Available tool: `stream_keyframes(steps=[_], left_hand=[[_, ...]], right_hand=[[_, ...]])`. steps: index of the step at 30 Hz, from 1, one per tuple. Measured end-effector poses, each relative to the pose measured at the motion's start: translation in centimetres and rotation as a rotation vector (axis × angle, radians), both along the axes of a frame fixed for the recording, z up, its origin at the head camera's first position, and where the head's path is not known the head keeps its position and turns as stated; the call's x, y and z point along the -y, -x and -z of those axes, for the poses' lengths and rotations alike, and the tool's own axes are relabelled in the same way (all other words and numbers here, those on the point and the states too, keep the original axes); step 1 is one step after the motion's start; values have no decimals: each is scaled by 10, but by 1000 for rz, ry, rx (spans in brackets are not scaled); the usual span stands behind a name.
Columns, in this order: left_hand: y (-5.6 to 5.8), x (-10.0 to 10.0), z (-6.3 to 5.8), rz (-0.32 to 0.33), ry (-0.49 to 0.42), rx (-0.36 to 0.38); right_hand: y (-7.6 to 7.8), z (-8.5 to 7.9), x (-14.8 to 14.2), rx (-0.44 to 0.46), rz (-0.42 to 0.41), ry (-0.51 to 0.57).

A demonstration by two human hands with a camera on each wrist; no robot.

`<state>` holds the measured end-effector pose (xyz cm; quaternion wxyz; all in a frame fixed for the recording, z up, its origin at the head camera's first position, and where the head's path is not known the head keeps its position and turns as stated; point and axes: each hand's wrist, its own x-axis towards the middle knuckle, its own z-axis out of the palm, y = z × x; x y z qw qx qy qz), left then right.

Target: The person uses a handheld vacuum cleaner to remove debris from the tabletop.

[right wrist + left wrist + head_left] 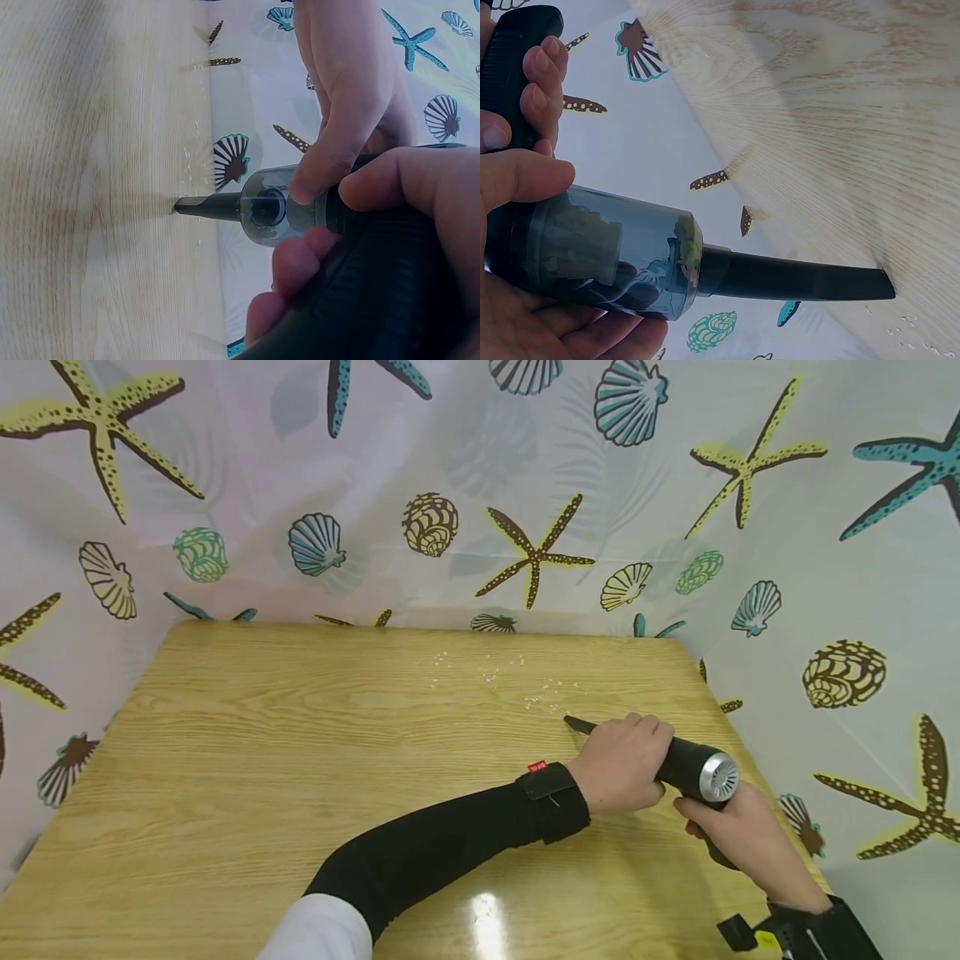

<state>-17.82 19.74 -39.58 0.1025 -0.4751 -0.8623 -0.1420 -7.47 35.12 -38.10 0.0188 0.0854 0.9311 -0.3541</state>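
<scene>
Vacuum (686, 764) sits over the right part of the table (300, 760), and I have both hands clamped on it, close together. On my left wrist feed, the left hand (626, 764) wraps the clear chamber (652, 240), thumb on one side and fingers on the other; the right hand (738, 835) grips the black handle (514, 82). From the head view I see the nozzle (580, 724) pointing left and away, its tip at the tabletop or just above; I cannot tell whether they touch. White bits (532, 700) lie scattered beyond it, toward the back edge. Patterned cloth (450, 585) hangs behind.
</scene>
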Motion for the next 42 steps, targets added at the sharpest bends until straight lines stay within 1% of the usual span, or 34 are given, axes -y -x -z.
stream_keyframes(steps=[10, 18, 21, 30, 36, 42], left_hand=[[4, -2, -3, -8, 9, 8], [6, -5, -2, -16, 21, 24], [6, -6, -2, -20, 21, 19], [9, -8, -2, -38, 36, 34], [11, -11, -1, -33, 35, 42], [15, -16, 0, -23, 35, 66]], right_hand=[[4, -2, -2, 3, 1, 6], [4, 0, -2, 21, 12, 56], [4, 0, -2, 37, 18, 49], [8, 2, -2, 20, 14, 59], [10, 4, -4, 13, 11, 66], [10, 5, -6, 21, 7, 91]])
